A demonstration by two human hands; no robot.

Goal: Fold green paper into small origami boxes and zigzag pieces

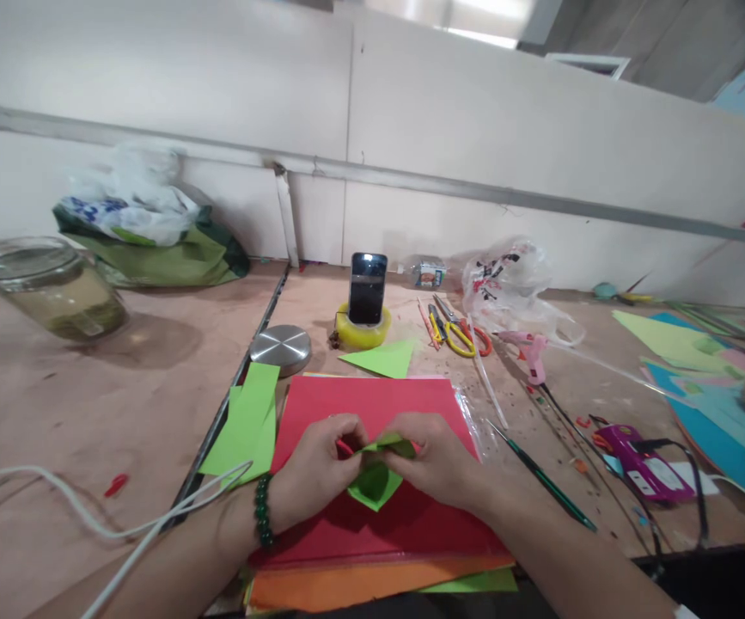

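Both my hands pinch a small piece of folded green paper point(375, 487) over a stack of red paper point(372, 397). My left hand point(317, 473), with a dark green bead bracelet at the wrist, grips the paper's left edge between thumb and fingers. On the right edge, my right hand point(440, 460) has its thumb and fingers closed on the same piece. Its lower part hangs below the fingers, creased to a point. Flat green paper strips point(253, 421) lie left of the stack, and a green paper triangle point(381, 358) lies behind it.
A phone point(368, 288) stands in a yellow tape roll point(363, 334) beside a round metal lid point(280, 346). Scissors point(461, 337), a pink glue gun point(535, 357) and a purple device point(646, 464) lie right. A white cable point(88, 516) crosses the left, near a glass jar point(56, 292).
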